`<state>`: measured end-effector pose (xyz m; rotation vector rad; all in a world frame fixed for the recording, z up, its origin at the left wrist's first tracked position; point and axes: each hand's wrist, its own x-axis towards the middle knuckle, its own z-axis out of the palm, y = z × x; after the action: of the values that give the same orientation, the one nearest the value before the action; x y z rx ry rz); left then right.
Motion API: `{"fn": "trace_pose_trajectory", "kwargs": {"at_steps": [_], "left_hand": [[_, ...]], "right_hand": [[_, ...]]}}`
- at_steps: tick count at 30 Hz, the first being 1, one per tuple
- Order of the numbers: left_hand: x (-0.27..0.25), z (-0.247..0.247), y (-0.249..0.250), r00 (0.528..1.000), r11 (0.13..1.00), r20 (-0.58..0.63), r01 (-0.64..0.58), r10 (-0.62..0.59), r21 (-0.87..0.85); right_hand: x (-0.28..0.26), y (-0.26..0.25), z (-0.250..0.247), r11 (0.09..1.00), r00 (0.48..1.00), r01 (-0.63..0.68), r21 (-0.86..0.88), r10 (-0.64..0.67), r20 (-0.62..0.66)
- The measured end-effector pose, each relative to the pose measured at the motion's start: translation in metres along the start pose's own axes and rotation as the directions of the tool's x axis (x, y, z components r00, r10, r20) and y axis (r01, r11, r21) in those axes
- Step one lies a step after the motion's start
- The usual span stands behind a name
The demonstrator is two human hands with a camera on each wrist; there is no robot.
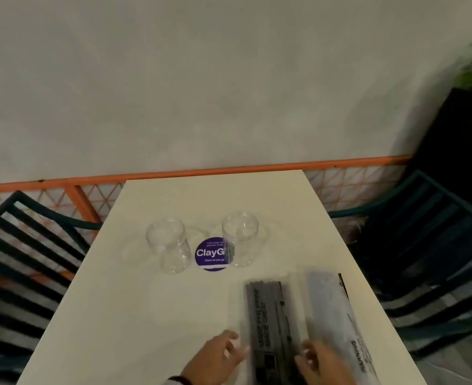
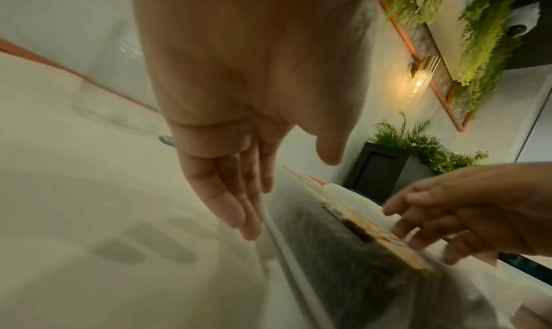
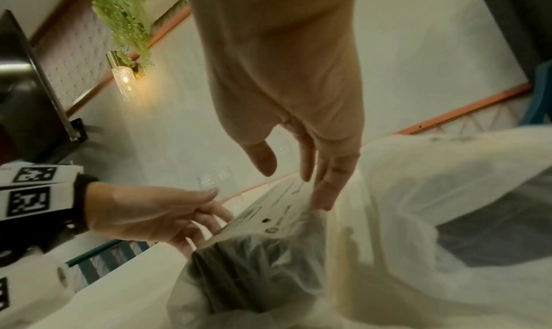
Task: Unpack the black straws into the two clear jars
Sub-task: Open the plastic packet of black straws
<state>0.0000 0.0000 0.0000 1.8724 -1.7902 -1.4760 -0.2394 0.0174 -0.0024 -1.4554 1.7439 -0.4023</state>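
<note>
Two clear jars, one on the left [image 1: 169, 245] and one on the right [image 1: 240, 238], stand mid-table on the white table [image 1: 146, 315]. A plastic pack of black straws [image 1: 273, 323] lies near the front edge, with a second pack [image 1: 337, 315] to its right. My left hand [image 1: 226, 351] hovers at the left side of the first pack, fingers straight and relaxed [image 2: 239, 206]. My right hand [image 1: 315, 359] reaches over the gap between the packs with loose fingers [image 3: 325, 185] just above the wrapper [image 3: 269, 258]. Neither hand grips anything.
A round purple sticker [image 1: 211, 254] lies between the jars. Dark slatted chairs stand left [image 1: 21, 259] and right [image 1: 429, 245] of the table. An orange-railed partition [image 1: 173, 173] and a grey wall lie behind. A black planter [image 1: 465, 129] stands at the far right.
</note>
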Motion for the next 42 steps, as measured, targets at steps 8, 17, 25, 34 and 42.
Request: {"fn": "trace_pose_trajectory", "kwargs": {"at_steps": [8, 17, 25, 34, 42], "left_hand": [[0.023, 0.042, 0.016, 0.999, 0.995, 0.014, -0.047, 0.048, -0.084], [-0.001, 0.025, -0.019, 1.000, 0.999, 0.009, 0.001, -0.001, -0.052], [-0.037, -0.068, -0.034, 0.866, 0.902, -0.497, -0.173, -0.051, -0.395], [-0.045, -0.118, -0.082, 0.876, 0.916, -0.483, -0.210, 0.020, -0.343], [-0.047, -0.140, -0.109, 0.861, 0.884, -0.499, -0.306, 0.099, -0.354]], "right_hand": [[0.028, 0.002, 0.026, 0.951, 0.975, -0.179, 0.251, 0.137, 0.175], [0.030, -0.024, 0.026, 0.951, 0.941, -0.143, 0.273, 0.045, 0.336], [0.013, -0.081, 0.038, 0.834, 0.840, 0.507, -0.218, -0.421, 0.343], [0.021, -0.120, 0.084, 0.582, 0.757, 0.653, -0.485, -0.510, 0.408], [0.028, -0.137, 0.085, 0.637, 0.835, 0.549, -0.542, -0.449, 0.319]]}}
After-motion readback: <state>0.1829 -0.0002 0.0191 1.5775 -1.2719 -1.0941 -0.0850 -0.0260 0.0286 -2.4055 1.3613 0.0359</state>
